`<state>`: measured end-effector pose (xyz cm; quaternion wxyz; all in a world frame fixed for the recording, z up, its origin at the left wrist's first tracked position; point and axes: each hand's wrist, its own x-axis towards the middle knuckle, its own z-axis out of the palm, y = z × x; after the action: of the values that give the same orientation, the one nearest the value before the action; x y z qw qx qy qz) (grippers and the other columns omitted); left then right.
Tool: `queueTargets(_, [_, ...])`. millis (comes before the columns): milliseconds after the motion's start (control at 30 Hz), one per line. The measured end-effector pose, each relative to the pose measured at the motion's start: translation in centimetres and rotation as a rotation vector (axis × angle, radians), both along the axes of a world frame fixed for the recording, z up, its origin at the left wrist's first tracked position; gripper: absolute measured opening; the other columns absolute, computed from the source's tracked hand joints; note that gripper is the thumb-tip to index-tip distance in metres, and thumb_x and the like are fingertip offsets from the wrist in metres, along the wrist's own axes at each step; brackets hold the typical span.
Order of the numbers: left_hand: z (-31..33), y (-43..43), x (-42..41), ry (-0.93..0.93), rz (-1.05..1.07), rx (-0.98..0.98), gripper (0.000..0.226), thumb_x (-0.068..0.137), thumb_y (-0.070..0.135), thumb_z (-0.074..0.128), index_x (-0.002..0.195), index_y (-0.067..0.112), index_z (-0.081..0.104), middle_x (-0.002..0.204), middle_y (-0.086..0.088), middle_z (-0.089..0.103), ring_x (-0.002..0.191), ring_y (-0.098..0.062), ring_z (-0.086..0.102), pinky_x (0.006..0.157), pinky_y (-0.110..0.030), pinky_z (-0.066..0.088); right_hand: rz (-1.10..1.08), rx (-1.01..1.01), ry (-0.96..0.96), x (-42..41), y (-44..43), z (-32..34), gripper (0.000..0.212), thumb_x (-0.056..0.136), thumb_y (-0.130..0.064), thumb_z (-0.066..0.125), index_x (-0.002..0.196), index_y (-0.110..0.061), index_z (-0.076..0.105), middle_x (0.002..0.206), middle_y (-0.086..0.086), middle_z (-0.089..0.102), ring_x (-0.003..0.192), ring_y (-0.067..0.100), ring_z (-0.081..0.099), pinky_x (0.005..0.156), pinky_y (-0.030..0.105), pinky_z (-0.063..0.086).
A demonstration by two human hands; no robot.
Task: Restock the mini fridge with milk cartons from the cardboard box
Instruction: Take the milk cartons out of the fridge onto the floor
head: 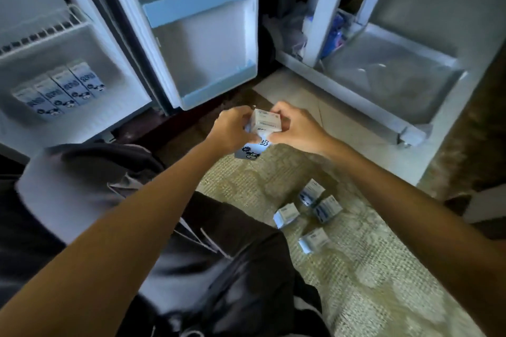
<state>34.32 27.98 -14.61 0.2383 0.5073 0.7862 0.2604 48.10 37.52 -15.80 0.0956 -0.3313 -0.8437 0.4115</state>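
I hold a white milk carton [266, 124] with a blue cow print between both hands, in front of the open mini fridge [82, 44]. My left hand [232, 128] grips its left side and my right hand [295, 128] its right side. A row of several matching cartons [59, 87] stands on the fridge floor at the left. Several more cartons [309, 213] stand on the woven rug [356, 268] below my right forearm. No cardboard box is in view.
The fridge door [191, 35] hangs open toward me with bare blue-edged shelves. A wire rack [41, 33] spans the fridge above the cartons. A clear plastic drawer [388, 74] and white frame stand at the right on the tiled floor. My dark-clothed legs fill the lower left.
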Motion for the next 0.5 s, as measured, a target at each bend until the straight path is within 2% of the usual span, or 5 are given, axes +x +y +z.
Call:
queueTargets(67, [-1.7,0.7,1.6,-0.03,0.005,-0.07,0.034,0.073,0.003,0.074,0.105,0.002,0.062,0.099,-0.009,0.066,0.09,-0.025,0.061,0.074,-0.027,0.049,-0.001,-0.008,-0.03,1.2,0.1,-1.7,0.036,0.073,-0.005,0.072,0.102,-0.002,0.051,0.105,0.011,0.066,0.081,0.018,0.062,0.061,0.011,0.051])
queueTargets(100, [-2.6,0.9,2.2,-0.037,0.006,-0.097,0.034,0.075,0.002,0.072,0.107,0.002,0.061,0.107,-0.011,0.067,0.097,-0.025,0.063,0.078,-0.028,0.051,-0.002,-0.02,-0.032,1.6,0.0,-2.6,0.034,0.074,-0.002,0.071,0.102,0.003,0.051,0.104,0.013,0.065,0.079,0.019,0.059,0.056,0.008,0.045])
queueTargets(300, [-7.1,1.5,3.9,-0.026,0.004,-0.207,0.035,0.08,0.008,0.07,0.112,0.003,0.057,0.116,-0.014,0.061,0.1,-0.025,0.06,0.081,-0.03,0.053,-0.053,-0.16,-0.038,3.2,-0.6,-10.3,0.027,0.077,-0.009,0.071,0.09,0.004,0.051,0.082,0.013,0.059,0.073,0.025,0.056,0.063,0.037,0.045])
queueTargets(367, [-8.3,1.4,3.7,-0.009,0.057,-0.219,0.04,0.083,0.01,0.066,0.121,0.002,0.053,0.125,-0.015,0.055,0.109,-0.027,0.056,0.086,-0.033,0.049,-0.101,-0.14,-0.06,3.6,-0.8,-12.2,0.031,0.08,-0.02,0.07,0.099,-0.003,0.054,0.095,0.012,0.065,0.084,0.025,0.063,0.071,0.041,0.053])
queueTargets(500, [-10.0,0.3,3.1,-0.009,0.171,-0.216,0.047,0.089,0.009,0.057,0.133,0.005,0.041,0.135,-0.015,0.044,0.118,-0.028,0.049,0.093,-0.034,0.043,-0.208,-0.086,-0.163,4.1,-0.9,-15.9,0.041,0.079,-0.016,0.071,0.114,-0.004,0.053,0.114,0.02,0.062,0.1,0.031,0.063,0.079,0.047,0.055])
